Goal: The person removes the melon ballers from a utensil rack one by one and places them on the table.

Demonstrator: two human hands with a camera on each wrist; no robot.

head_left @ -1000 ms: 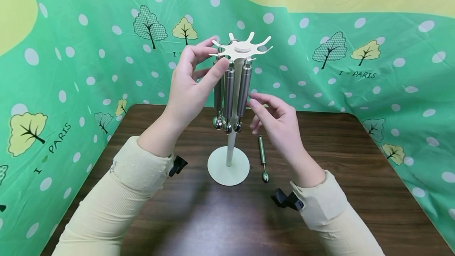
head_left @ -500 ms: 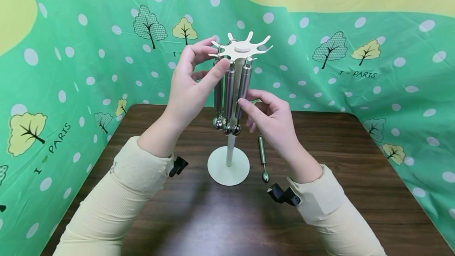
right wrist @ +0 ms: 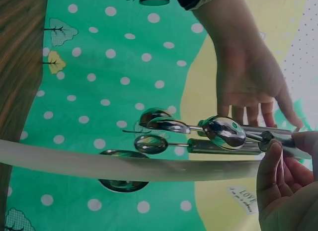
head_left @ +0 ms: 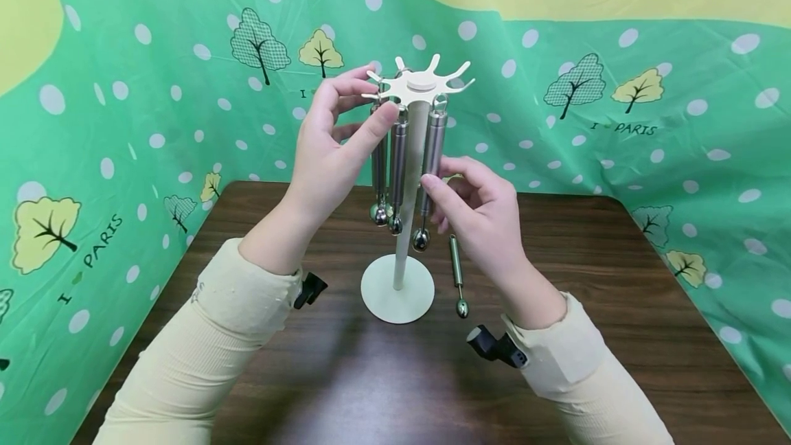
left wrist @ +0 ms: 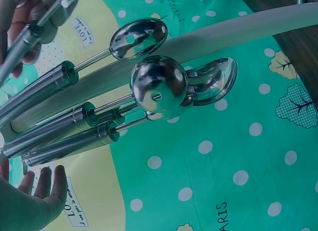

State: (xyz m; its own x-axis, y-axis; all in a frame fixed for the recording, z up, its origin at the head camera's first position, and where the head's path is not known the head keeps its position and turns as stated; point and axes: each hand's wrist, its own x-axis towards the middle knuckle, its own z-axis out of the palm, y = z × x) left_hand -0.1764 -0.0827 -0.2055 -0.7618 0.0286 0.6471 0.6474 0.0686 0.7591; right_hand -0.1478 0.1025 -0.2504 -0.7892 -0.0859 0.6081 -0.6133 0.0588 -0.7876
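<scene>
Brushed steel is filling my R hand (head_left: pixel 478 210): in the head view it's pinching the lower handle of a slim silver scoop w/ a rounded bowl (head_left: pixel 435 143). Its ring is sitting at a front arm of the white spoked rack (head_left: pixel 422 86); hooked or not, can't tell. My L hand (head_left: pixel 332 146) is framing the other side, fingers relaxed, gripping nothing AFAICT. One greenish steel scoop (head_left: pixel 456 263) is lying on the brown wood-grain table (head_left: pixel 383 376) near the white round base (head_left: pixel 397 306).

Left wrist view: L fingers are spreading loosely by the shiny hanging scoops (left wrist: pixel 159 87).

Right wrist view: R thumb & fingers are pinching the handle near its rod end. Scoop's prob. light, stiff, not fragile, but v. smooth, so I'm favouring mid-handle, leaving the ring free & limiting swing.
</scene>
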